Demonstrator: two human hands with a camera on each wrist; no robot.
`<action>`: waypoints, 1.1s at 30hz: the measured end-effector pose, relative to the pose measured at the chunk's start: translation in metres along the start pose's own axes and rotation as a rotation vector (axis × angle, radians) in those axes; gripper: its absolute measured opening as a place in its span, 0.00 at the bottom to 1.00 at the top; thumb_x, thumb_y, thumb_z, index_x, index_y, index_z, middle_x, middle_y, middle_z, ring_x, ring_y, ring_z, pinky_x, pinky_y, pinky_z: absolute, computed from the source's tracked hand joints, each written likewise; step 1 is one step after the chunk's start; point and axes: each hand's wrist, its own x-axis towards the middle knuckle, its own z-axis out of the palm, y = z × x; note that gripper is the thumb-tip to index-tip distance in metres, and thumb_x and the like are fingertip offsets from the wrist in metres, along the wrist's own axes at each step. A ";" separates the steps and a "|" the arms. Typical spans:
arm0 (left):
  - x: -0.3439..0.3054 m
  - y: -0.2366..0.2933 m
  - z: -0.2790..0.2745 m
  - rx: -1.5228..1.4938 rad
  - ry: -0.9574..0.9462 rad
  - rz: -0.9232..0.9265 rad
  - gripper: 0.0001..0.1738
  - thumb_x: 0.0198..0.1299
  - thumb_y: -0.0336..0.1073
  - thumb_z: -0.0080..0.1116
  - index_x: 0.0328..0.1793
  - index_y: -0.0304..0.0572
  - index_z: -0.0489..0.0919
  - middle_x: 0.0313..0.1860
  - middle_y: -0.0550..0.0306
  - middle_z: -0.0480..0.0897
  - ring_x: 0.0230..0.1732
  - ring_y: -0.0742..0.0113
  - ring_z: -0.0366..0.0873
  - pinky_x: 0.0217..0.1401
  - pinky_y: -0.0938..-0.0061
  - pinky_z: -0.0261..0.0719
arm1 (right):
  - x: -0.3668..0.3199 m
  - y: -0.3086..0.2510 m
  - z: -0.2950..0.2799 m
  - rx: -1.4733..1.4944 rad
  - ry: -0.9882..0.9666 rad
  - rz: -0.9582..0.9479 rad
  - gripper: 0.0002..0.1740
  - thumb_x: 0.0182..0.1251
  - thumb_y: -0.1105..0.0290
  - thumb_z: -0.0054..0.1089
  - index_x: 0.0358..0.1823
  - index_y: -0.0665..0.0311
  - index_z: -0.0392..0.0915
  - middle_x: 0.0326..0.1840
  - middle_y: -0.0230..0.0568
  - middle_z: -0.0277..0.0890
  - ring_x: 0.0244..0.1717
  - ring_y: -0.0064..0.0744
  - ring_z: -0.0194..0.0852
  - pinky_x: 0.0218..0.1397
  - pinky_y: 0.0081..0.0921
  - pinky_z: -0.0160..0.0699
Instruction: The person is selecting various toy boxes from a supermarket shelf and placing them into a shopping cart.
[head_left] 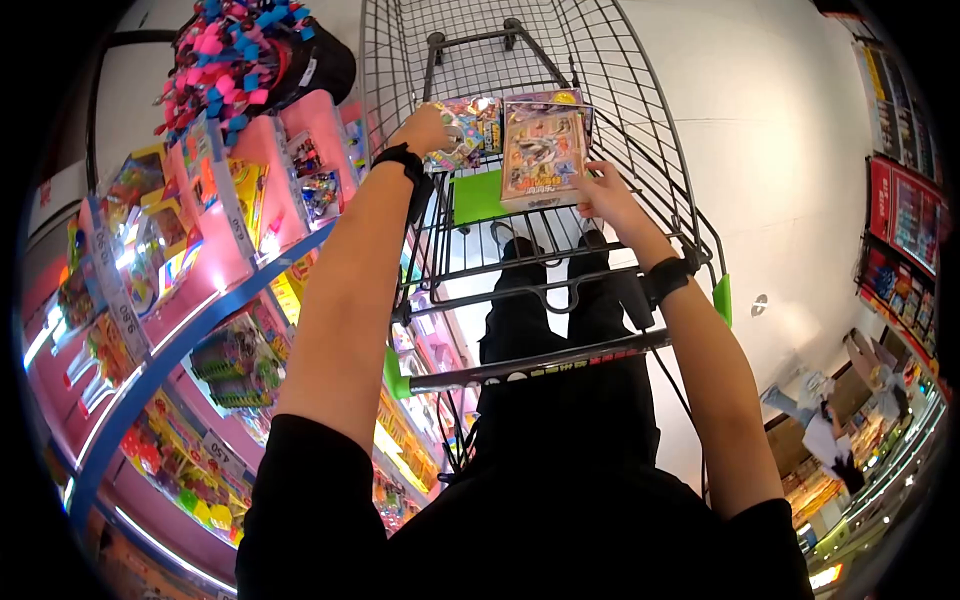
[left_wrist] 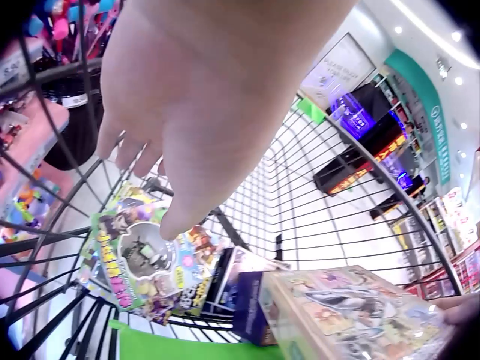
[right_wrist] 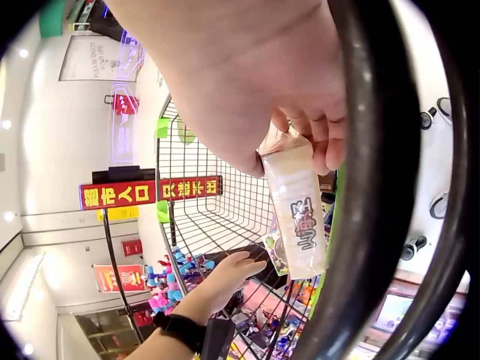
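Observation:
My right hand [head_left: 608,200] grips the near right corner of a beige cartoon-printed box [head_left: 543,155], thumb and curled fingers at its edge. In the right wrist view the narrow side of that box shows large dark lettering. Over the cart's left side my left hand [head_left: 425,130] reaches forward with loosely extended fingers. Beneath it lies a colourful toy package [left_wrist: 146,259] with a clear round window; the thumb overlaps it in the left wrist view. A purple box [left_wrist: 251,307] sits behind the beige box, partly hidden by it.
The wire shopping cart [head_left: 640,75] has a green panel [head_left: 478,198] and a black handlebar [head_left: 540,366]. Shelves of toys with a blue edge [head_left: 170,350] stand close on the left. A heap of pink and blue items [head_left: 235,60] is beyond. Another person [head_left: 825,440] is at far right.

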 end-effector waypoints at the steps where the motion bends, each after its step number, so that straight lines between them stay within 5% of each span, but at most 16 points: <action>1: 0.007 -0.007 0.014 0.012 0.007 -0.020 0.41 0.42 0.50 0.75 0.58 0.27 0.75 0.49 0.35 0.82 0.52 0.41 0.82 0.55 0.58 0.81 | -0.002 0.002 0.001 -0.001 0.004 0.000 0.36 0.67 0.57 0.65 0.66 0.70 0.58 0.39 0.42 0.73 0.30 0.24 0.74 0.34 0.20 0.78; 4: 0.009 -0.008 0.038 -0.014 0.018 -0.116 0.44 0.40 0.49 0.77 0.59 0.26 0.73 0.53 0.34 0.81 0.53 0.40 0.81 0.55 0.57 0.82 | -0.007 0.010 0.001 -0.016 -0.018 -0.014 0.35 0.68 0.57 0.64 0.66 0.71 0.58 0.38 0.41 0.72 0.30 0.23 0.73 0.33 0.20 0.76; 8: 0.004 -0.001 0.048 -0.074 0.053 -0.160 0.62 0.39 0.46 0.79 0.75 0.22 0.55 0.55 0.29 0.79 0.55 0.39 0.80 0.56 0.58 0.82 | -0.013 0.028 -0.001 0.013 -0.046 0.013 0.35 0.68 0.56 0.63 0.66 0.68 0.59 0.43 0.42 0.71 0.34 0.23 0.73 0.39 0.21 0.78; 9: 0.011 -0.006 0.052 -0.049 0.032 -0.140 0.68 0.40 0.46 0.79 0.77 0.19 0.44 0.53 0.28 0.79 0.55 0.41 0.81 0.56 0.58 0.82 | -0.013 0.030 -0.002 0.022 -0.048 0.041 0.35 0.68 0.56 0.63 0.66 0.68 0.59 0.44 0.43 0.72 0.35 0.23 0.74 0.40 0.21 0.78; 12: 0.026 -0.016 0.068 -0.182 -0.081 -0.140 0.68 0.40 0.46 0.79 0.77 0.19 0.45 0.51 0.27 0.80 0.55 0.43 0.81 0.56 0.59 0.81 | -0.024 0.021 -0.014 0.055 -0.068 0.145 0.33 0.69 0.56 0.62 0.67 0.66 0.60 0.46 0.42 0.74 0.37 0.23 0.75 0.41 0.21 0.79; 13: 0.016 -0.004 0.062 -0.171 -0.074 -0.148 0.61 0.40 0.46 0.79 0.74 0.21 0.56 0.47 0.31 0.82 0.53 0.43 0.82 0.55 0.60 0.82 | -0.027 0.016 -0.023 0.060 -0.078 0.150 0.32 0.69 0.56 0.62 0.66 0.66 0.61 0.45 0.41 0.74 0.38 0.24 0.76 0.41 0.21 0.79; 14: 0.010 0.004 0.056 -0.183 -0.233 -0.123 0.52 0.41 0.50 0.77 0.67 0.22 0.64 0.57 0.29 0.78 0.57 0.40 0.79 0.57 0.57 0.79 | -0.030 0.013 -0.036 0.046 -0.098 0.175 0.31 0.69 0.57 0.62 0.66 0.65 0.62 0.45 0.40 0.75 0.38 0.24 0.76 0.41 0.21 0.79; 16: 0.010 -0.004 0.086 -0.218 -0.122 -0.053 0.52 0.42 0.52 0.76 0.65 0.21 0.66 0.56 0.31 0.79 0.57 0.41 0.78 0.58 0.58 0.79 | -0.024 0.009 -0.049 0.021 -0.069 0.164 0.30 0.70 0.57 0.61 0.65 0.65 0.63 0.47 0.41 0.75 0.41 0.25 0.77 0.43 0.20 0.78; 22: -0.011 0.015 0.119 -0.014 0.051 -0.018 0.53 0.38 0.54 0.76 0.72 0.44 0.67 0.62 0.36 0.74 0.68 0.42 0.67 0.66 0.51 0.71 | -0.016 -0.012 -0.056 0.093 0.019 0.103 0.29 0.70 0.58 0.61 0.64 0.67 0.62 0.46 0.43 0.77 0.38 0.25 0.77 0.42 0.21 0.78; 23: -0.015 0.023 0.115 0.024 -0.001 -0.057 0.56 0.35 0.58 0.77 0.75 0.57 0.66 0.65 0.38 0.72 0.70 0.41 0.63 0.67 0.45 0.65 | -0.012 -0.013 -0.054 0.096 0.010 0.096 0.29 0.70 0.58 0.61 0.64 0.67 0.62 0.47 0.44 0.77 0.38 0.25 0.77 0.42 0.21 0.78; 26: -0.020 0.037 0.111 0.198 -0.048 0.019 0.60 0.33 0.62 0.77 0.77 0.62 0.63 0.64 0.39 0.73 0.69 0.41 0.65 0.66 0.42 0.63 | -0.002 -0.015 -0.050 0.091 -0.007 0.089 0.30 0.69 0.58 0.62 0.64 0.67 0.62 0.47 0.44 0.77 0.38 0.25 0.77 0.41 0.21 0.78; 33: -0.020 0.048 0.105 0.171 -0.092 0.253 0.50 0.31 0.49 0.80 0.61 0.34 0.70 0.48 0.44 0.79 0.55 0.47 0.76 0.56 0.57 0.74 | 0.015 -0.008 -0.051 0.070 -0.010 0.013 0.33 0.67 0.57 0.64 0.66 0.68 0.62 0.48 0.45 0.76 0.38 0.26 0.77 0.42 0.21 0.79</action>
